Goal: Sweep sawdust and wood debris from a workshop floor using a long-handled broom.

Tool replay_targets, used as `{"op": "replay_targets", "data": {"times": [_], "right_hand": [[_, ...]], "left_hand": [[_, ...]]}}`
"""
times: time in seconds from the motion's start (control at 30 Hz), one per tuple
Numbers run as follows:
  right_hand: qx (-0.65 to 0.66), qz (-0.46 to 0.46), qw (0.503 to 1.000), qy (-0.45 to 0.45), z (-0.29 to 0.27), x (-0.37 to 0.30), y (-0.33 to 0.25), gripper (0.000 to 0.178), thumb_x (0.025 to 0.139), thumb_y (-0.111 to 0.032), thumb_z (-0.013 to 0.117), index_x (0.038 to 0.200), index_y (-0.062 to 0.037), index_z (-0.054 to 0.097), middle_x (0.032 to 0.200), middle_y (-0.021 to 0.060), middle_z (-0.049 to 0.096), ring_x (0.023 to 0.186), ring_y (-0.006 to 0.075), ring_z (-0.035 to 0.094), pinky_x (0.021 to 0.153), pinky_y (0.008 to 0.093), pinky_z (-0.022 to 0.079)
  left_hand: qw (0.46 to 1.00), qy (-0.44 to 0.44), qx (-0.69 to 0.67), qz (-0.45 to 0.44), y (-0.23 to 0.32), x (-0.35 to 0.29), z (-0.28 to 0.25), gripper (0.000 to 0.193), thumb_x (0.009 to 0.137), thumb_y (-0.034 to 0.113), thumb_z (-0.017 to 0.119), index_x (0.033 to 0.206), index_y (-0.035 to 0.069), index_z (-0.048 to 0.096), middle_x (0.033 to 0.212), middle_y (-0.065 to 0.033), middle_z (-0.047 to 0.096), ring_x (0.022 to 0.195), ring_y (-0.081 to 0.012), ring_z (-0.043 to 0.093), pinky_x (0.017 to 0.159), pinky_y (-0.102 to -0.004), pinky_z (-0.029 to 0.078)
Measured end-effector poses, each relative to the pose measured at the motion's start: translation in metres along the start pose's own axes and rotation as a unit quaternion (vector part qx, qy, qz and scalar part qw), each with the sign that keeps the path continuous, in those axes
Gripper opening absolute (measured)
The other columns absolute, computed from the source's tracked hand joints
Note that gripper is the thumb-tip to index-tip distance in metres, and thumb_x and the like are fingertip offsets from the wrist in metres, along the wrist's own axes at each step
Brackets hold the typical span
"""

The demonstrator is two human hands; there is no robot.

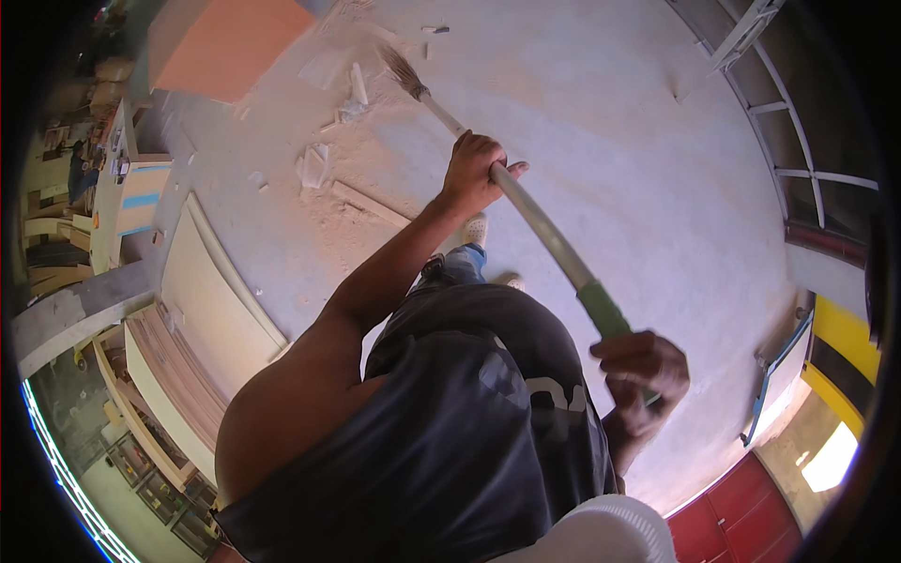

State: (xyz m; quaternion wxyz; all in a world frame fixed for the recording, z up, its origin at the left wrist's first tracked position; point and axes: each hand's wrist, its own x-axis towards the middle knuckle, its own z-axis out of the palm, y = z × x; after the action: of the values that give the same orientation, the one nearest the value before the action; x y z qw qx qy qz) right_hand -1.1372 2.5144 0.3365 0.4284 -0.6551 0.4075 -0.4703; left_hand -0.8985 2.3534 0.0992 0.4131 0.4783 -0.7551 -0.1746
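Note:
A long-handled broom [537, 218] runs slantwise across the view, its brown bristle head [404, 74] down at the dusty floor ahead. My left hand [477, 172] is wrapped round the pale pole on its lower part. Up at the green end of the handle, my right hand [642, 380] is closed round the grip. Sawdust [352, 225] and scraps lie beside and left of the bristles, among them a thin wood strip [371, 203] and a crumpled clear plastic piece [353, 110].
An orange-brown box-like block [225, 47] stands at the far left. Large boards [218, 281] lie or lean at my left, with a cluttered workbench [131, 178] beyond. A white metal ladder-like frame [770, 108] is at the far right, and red doors [741, 511] stand at the lower right.

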Motion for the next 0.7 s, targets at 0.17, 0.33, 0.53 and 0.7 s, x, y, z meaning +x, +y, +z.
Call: {"op": "replay_targets", "data": {"times": [0.17,0.33,0.53,0.7], "right_hand": [[-0.080,-0.009,0.982,0.173,-0.021,-0.024,-0.014,0.021,0.070,-0.019,0.061,0.067,0.0011,0.060,0.069,0.0157,0.065,0.062,0.0206,0.061,0.054,0.0302,0.046],[-0.212,-0.149,0.919,0.296,-0.091,-0.103,-0.034,0.024,0.082,-0.025,0.051,0.072,-0.0036,0.052,0.062,0.0090,0.050,0.058,0.0186,0.045,0.054,0.0330,0.033],[-0.310,-0.154,0.866,0.362,-0.090,-0.124,-0.068,0.023,0.082,-0.020,0.049,0.070,-0.0010,0.052,0.063,0.0113,0.050,0.059,0.0195,0.045,0.054,0.0331,0.033],[-0.377,0.075,0.895,0.226,-0.045,-0.039,0.017,0.014,0.086,0.000,0.052,0.091,0.0046,0.064,0.093,0.0153,0.068,0.079,0.0246,0.064,0.070,0.0320,0.049]], "left_hand": [[0.996,-0.042,-0.034,0.070,0.035,0.022,0.020,0.039,0.074,0.029,0.080,0.060,0.010,0.049,0.059,-0.0083,0.055,0.061,-0.0308,0.055,0.072,-0.0433,0.043],[0.966,-0.117,-0.138,0.184,0.118,0.040,0.094,0.050,0.079,0.048,0.073,0.054,0.011,0.050,0.055,-0.0078,0.054,0.057,-0.0296,0.054,0.072,-0.0422,0.043],[0.927,-0.222,-0.200,0.227,0.202,0.060,0.207,0.025,0.077,0.035,0.070,0.069,0.014,0.059,0.069,-0.0033,0.060,0.079,-0.0257,0.059,0.085,-0.0426,0.039],[0.907,-0.377,-0.126,0.141,0.175,0.073,0.299,0.014,0.079,0.027,0.067,0.090,0.020,0.063,0.098,-0.0030,0.065,0.105,-0.0289,0.059,0.087,-0.0553,0.041]]}}
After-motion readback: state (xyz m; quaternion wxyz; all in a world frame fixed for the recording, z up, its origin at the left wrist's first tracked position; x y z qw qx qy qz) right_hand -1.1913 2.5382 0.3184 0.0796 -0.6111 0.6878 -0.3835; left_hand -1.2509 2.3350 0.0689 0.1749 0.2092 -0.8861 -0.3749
